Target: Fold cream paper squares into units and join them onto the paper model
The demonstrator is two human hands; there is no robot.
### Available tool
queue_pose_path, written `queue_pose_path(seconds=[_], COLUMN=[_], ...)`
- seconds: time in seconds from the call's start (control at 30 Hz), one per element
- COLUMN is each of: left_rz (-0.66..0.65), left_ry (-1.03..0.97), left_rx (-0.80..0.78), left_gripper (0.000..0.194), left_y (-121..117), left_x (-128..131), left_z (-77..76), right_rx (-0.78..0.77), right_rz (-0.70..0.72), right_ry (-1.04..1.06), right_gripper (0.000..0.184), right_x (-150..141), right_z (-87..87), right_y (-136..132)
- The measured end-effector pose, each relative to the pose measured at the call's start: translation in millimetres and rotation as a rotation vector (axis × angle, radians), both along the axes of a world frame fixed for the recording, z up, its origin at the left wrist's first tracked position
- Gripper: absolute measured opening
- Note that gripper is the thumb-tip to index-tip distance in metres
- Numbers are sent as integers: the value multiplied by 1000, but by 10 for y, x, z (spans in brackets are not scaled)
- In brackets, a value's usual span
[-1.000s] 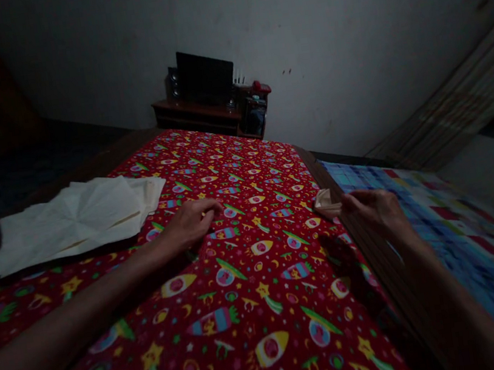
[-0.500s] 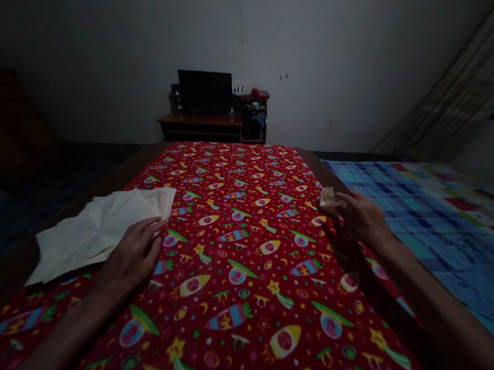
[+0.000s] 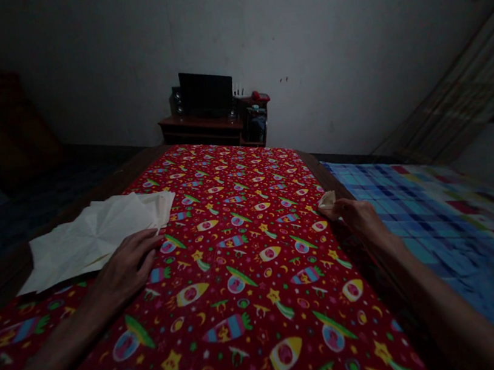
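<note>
Paper (image 3: pixel 326 202), cream, folded, is pinched in the right grip (image 3: pixel 362 218); whether left grip (image 3: pixel 130 261) clamps I cannot tell.

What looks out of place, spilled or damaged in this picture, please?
Nothing looks spilled or clearly damaged. The pale sheets by the left hand look askew: their edges are fanned out unevenly rather than squared. The right hand holds a small pale piece apart from them.

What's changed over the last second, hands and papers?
The left hand moved left over the red cloth, reaching the near edge of the white papers; whether it grips them is unclear. Unchanged: right hand pinching the small folded paper by the cloth's right edge; white papers at left.
</note>
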State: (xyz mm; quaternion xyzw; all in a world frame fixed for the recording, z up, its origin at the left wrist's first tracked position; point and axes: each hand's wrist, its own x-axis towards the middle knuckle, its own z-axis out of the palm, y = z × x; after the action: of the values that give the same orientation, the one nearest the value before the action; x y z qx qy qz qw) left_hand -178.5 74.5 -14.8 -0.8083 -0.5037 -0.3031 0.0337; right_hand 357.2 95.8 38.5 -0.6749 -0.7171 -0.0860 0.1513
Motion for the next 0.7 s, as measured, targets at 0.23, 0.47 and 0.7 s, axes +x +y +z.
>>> queue_pose_path(seconds=[0.23,0.47,0.7], left_rz=[-5,2,149], left_ry=[33,71,-15], left_rx=[8,19,44], left_gripper=[30,31,35], left_y=[11,-17,-78], left_x=[-45,-82,-161], left_z=[-19,65,293], right_rx=[-9,102,126], right_rz=[-66,-71,230], right_ry=[-154,-178,-167], right_gripper=[26,34,28], right_x=[-101,-348,-946], right_z=[-33,103,-273], right_y=[102,-166,-667])
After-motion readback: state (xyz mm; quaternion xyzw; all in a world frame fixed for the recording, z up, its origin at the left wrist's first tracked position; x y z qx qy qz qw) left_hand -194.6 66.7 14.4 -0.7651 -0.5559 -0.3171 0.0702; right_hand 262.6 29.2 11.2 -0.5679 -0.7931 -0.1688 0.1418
